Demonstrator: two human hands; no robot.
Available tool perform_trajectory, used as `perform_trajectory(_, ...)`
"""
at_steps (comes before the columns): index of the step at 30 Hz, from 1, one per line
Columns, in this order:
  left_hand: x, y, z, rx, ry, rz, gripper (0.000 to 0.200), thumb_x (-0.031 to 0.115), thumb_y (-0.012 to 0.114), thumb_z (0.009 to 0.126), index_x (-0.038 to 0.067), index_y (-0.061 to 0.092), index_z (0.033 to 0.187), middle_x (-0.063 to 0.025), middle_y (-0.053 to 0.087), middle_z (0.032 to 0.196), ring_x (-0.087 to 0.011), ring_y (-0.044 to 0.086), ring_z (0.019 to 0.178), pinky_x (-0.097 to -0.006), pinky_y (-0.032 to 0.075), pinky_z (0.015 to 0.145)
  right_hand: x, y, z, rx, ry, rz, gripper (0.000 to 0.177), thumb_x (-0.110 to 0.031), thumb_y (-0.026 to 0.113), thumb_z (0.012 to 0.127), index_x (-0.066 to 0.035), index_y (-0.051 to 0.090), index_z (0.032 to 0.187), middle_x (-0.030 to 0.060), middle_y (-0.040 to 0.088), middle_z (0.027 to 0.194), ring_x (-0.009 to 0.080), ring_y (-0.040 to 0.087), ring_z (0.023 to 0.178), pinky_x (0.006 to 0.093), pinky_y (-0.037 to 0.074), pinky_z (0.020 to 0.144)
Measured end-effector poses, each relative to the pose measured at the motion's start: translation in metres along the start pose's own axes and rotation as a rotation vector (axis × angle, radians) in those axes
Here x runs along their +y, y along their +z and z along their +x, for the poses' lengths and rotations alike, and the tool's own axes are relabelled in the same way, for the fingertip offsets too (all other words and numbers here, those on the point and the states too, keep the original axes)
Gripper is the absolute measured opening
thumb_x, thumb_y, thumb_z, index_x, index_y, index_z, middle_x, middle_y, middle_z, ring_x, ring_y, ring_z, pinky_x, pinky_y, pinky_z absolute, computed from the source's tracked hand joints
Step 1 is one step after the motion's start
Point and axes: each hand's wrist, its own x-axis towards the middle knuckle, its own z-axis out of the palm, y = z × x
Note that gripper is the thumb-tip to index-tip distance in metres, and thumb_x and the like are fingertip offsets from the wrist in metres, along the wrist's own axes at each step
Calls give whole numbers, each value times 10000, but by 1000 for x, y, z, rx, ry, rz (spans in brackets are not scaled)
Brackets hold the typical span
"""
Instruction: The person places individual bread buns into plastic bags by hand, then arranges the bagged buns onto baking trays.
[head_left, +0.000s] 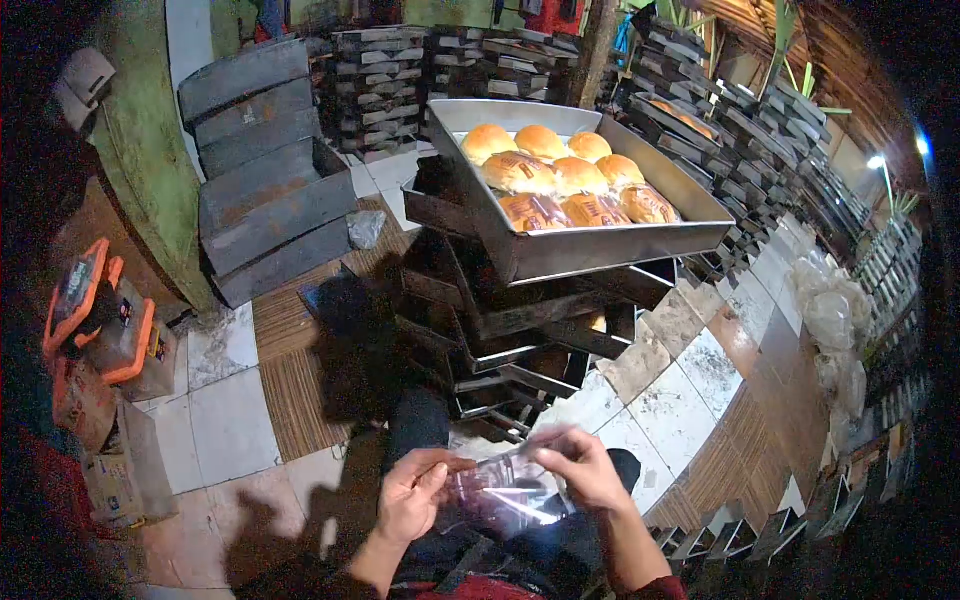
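Note:
Low in the head view, in front of my lap, a clear printed plastic bag (508,492) is stretched between both hands. My left hand (413,492) pinches its left edge between thumb and fingers. At the upper right side of the bag, my right hand (588,470) grips it, the fingers slightly blurred. Light glares off the film, and I cannot make out anything inside it. Beyond my hands, a metal tray (620,252) holds several golden buns (580,176). A few of them, mostly along the near row, show printed wrapping (595,210).
Several dark metal pans (480,325) are stacked crookedly under the bun tray. More pans (262,215) stand at the left, and tall stacks (380,90) line the back and right. Orange-rimmed containers (125,340) sit far left; plastic bags (832,305) hang at right.

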Motion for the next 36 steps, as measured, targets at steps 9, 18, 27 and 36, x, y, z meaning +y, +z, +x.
perform_trajectory(9,12,-20,23,169,80,396,47,26,545,827,4,503,820,-130,623,758,-179,595,570,-278,480,510,-90,6,29,282,-529,-953,151,-37,632,757,2,498,698,88,457,507,170,447,436,306,403,486)
perform_trajectory(18,38,4,68,369,383,-132,166,-32,551,803,9,493,953,-67,564,918,-137,565,809,-236,476,696,-183,38,90,-307,-394,-946,260,-165,570,838,-13,448,667,163,477,606,333,499,555,366,388,507)
perform_trajectory(27,19,-39,83,266,368,-202,76,89,568,837,20,540,853,-118,604,730,-146,545,561,-246,439,480,-211,13,159,543,-948,-772,263,-212,523,877,32,576,792,16,500,631,87,470,590,220,373,529)
perform_trajectory(36,-42,-75,68,385,104,-280,101,51,546,837,-4,552,922,-137,618,859,-228,616,762,-363,529,687,-191,-135,358,-173,-371,-1385,376,-355,460,897,11,545,901,90,563,789,152,513,690,301,423,649)
